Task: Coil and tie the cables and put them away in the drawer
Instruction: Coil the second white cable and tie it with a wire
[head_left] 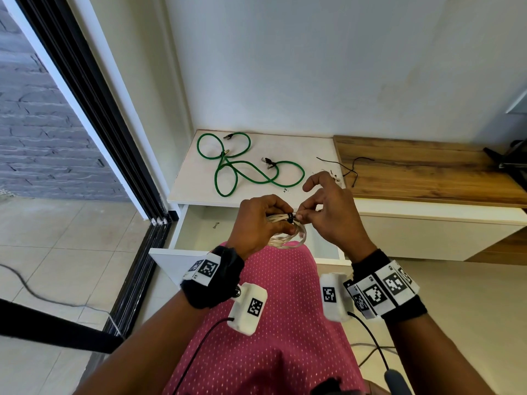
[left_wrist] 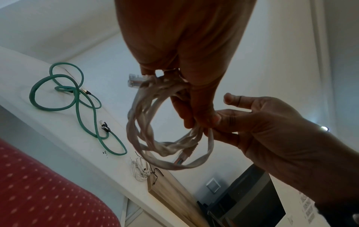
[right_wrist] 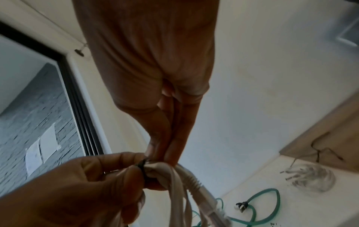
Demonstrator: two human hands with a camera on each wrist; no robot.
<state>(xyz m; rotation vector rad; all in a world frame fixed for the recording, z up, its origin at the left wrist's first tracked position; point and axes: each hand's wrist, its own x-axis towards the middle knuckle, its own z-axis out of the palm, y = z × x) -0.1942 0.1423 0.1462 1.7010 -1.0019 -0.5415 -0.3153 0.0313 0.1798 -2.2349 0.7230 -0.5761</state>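
Note:
My left hand (head_left: 262, 220) grips a coiled white flat cable (head_left: 288, 240) above the open white drawer (head_left: 199, 223). A black tie (head_left: 290, 218) is wrapped round the coil just past my left fingers. My right hand (head_left: 313, 212) pinches the tie's end between thumb and finger, its other fingers raised. In the left wrist view the white coil (left_wrist: 136, 122) hangs as a loop below my left hand (left_wrist: 184, 61), with the right hand (left_wrist: 262, 122) beside it. The right wrist view shows the black tie (right_wrist: 142, 167) tight on the white cable (right_wrist: 180, 184).
Loose green cables (head_left: 242, 172) lie sprawled on the white cabinet top (head_left: 313, 149). A small white cable bundle (left_wrist: 140, 170) and thin black wires (head_left: 350, 166) sit near the wooden top (head_left: 427, 172). A sliding-door frame (head_left: 114, 138) stands at the left. My pink garment (head_left: 271, 323) is below the hands.

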